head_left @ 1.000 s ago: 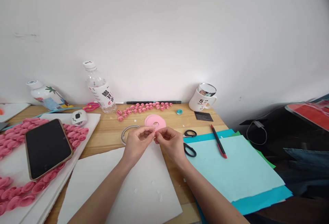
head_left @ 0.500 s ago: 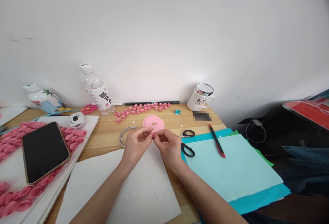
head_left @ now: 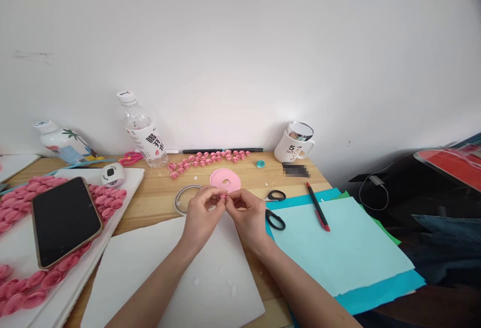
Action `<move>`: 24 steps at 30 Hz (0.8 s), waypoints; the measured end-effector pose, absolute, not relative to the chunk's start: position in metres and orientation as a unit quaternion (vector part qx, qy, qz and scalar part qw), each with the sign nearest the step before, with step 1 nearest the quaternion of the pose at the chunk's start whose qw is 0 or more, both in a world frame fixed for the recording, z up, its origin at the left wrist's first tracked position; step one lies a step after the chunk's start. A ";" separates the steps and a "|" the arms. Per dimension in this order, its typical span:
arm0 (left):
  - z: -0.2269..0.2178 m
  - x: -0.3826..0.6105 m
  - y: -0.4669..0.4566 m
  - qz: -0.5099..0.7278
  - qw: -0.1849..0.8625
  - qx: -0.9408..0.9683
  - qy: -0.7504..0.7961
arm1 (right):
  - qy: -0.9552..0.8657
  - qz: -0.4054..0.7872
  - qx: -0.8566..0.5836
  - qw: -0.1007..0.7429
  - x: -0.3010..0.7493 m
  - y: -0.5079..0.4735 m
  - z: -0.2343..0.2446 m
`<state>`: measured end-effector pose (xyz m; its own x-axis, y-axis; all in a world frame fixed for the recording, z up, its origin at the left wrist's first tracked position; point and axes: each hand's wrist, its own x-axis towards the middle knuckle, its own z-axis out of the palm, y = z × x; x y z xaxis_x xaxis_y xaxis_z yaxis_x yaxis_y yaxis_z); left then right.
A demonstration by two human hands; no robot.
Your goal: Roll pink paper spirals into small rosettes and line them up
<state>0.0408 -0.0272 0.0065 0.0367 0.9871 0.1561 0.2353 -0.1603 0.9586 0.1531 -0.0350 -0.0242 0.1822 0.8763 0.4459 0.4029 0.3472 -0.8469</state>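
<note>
Between the fingertips of both hands sits a small pink paper roll [head_left: 223, 196], mostly hidden. My left hand [head_left: 202, 211] pinches it from the left, and my right hand [head_left: 248, 212] pinches it from the right. Just beyond the fingers lie pink paper spirals [head_left: 230, 178], cut as flat rings. A roll of tape [head_left: 176, 200] is left of my left hand. Black-handled scissors [head_left: 276, 219] rest beside my right hand, their blades partly covered. Several finished pink paper roses [head_left: 213, 158] stand in rows farther back, with one teal paper rose [head_left: 260, 164] to their right.
White board [head_left: 180, 288] lies under my forearms. At left, a phone [head_left: 65, 222] rests on a board with many pink roses. A water bottle [head_left: 145, 137] and a mug [head_left: 293, 143] stand by the wall. Blue paper sheets [head_left: 338, 248] with a pen [head_left: 317, 206] are at right.
My left hand has shifted slightly to the right and its fingers have turned a little around the pink paper roll. Both hands keep their pinch; the other things lie as before.
</note>
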 end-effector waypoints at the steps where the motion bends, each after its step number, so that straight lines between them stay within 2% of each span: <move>1: 0.006 0.041 -0.027 0.472 0.395 0.599 0.512 | -0.611 0.201 -0.526 0.556 0.153 -0.035 -0.024; 7: 0.007 0.042 -0.028 0.468 0.448 0.540 0.537 | -0.650 0.106 -0.495 0.567 0.153 -0.035 -0.025; 10: 0.006 0.044 -0.030 0.468 0.444 0.533 0.547 | -0.638 0.140 -0.503 0.566 0.152 -0.035 -0.026; 14: 0.002 0.046 -0.031 0.486 0.388 0.553 0.554 | -0.605 0.219 -0.530 0.553 0.151 -0.037 -0.025; 16: 0.000 0.045 -0.029 0.486 0.407 0.543 0.552 | -0.581 0.254 -0.541 0.551 0.151 -0.037 -0.024; 20: 0.002 0.043 -0.027 0.461 0.508 0.505 0.524 | -0.525 0.308 -0.558 0.564 0.151 -0.036 -0.021; 24: 0.006 0.044 -0.029 0.473 0.485 0.516 0.524 | -0.510 0.327 -0.558 0.567 0.151 -0.037 -0.019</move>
<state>0.0439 -0.0287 0.0063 0.0017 0.9998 -0.0202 0.0822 0.0200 0.9964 0.1513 -0.0369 -0.0195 0.2661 0.9400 0.2135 0.1995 0.1630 -0.9662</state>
